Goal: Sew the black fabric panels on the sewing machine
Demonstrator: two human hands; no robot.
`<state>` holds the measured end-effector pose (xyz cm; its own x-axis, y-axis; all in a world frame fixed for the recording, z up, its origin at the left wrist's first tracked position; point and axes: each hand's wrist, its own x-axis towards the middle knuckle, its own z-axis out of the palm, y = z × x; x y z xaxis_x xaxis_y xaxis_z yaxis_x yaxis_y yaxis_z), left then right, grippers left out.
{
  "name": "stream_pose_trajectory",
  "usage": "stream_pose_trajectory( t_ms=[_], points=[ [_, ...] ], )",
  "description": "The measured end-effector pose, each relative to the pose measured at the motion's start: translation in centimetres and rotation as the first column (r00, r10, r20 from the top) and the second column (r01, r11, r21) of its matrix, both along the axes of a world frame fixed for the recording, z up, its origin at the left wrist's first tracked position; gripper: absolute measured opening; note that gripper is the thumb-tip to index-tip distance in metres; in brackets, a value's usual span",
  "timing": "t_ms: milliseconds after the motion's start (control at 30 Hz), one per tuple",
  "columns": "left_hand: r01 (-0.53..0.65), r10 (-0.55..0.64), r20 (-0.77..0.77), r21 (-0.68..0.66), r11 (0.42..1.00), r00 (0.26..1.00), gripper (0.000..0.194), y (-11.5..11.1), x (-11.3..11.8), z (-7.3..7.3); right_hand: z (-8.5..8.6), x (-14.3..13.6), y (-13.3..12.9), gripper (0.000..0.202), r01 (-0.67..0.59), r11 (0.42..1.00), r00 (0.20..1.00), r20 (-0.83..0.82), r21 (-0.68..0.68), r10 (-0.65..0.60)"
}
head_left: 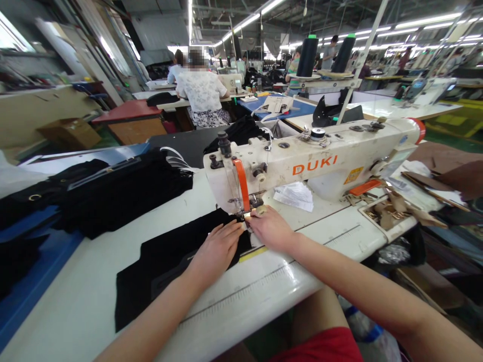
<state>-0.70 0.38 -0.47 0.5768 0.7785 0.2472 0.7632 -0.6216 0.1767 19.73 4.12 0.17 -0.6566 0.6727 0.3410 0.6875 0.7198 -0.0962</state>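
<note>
Black cloth (162,254), left of centre, reaches one white sewing machine (279,163).
The needle is hard to make out behind the fingertips; both arms are cut off by the frame. The left hand (217,250) lies on the cloth, fingers extended, close together; whether the right hand (272,229) pinches anything, I cannot tell. Two thread cones (307,58) stand upper right.

Ahead of you, a co-worker (199,95) in a white patterned shirt (206,88) faces away. On your left, a cardboard box (70,133) lies near a red tabletop (124,109); fluorescent tubes (428,20) shine overhead, and a distant sewing machine (433,93) stands to your right.
</note>
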Motion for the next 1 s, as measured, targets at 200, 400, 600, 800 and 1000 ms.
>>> stream_pose_trajectory(
  t_ms=[200,400,600,800,1000],
  points=[
    [-0.006,0.006,0.017,-0.012,1.000,1.000,0.039,0.5,-0.2,-0.2,-0.1,0.2,-0.7,0.018,-0.071,0.997,0.997,-0.005,-0.011,0.071],
    [-0.009,0.009,0.038,-0.020,1.000,0.999,0.038,0.9,-0.3,-0.3,0.0,0.0,-0.7,0.018,-0.078,0.997,0.997,0.022,-0.007,0.078],
    [0.016,-0.015,0.051,-0.024,1.000,0.999,0.038,1.0,-0.4,-0.2,0.0,-0.1,-0.7,0.017,-0.086,0.996,0.996,0.006,-0.012,0.086],
    [0.026,-0.025,0.052,-0.017,1.000,0.998,0.039,1.2,-0.6,-0.2,0.0,-0.1,-0.7,0.016,-0.080,0.996,0.997,0.013,-0.027,0.080],
    [0.008,-0.008,0.007,0.046,0.999,1.000,0.038,1.0,-0.3,0.4,-0.1,-0.1,-0.7,0.014,-0.103,0.994,0.995,0.011,-0.032,0.104]
  ],
)
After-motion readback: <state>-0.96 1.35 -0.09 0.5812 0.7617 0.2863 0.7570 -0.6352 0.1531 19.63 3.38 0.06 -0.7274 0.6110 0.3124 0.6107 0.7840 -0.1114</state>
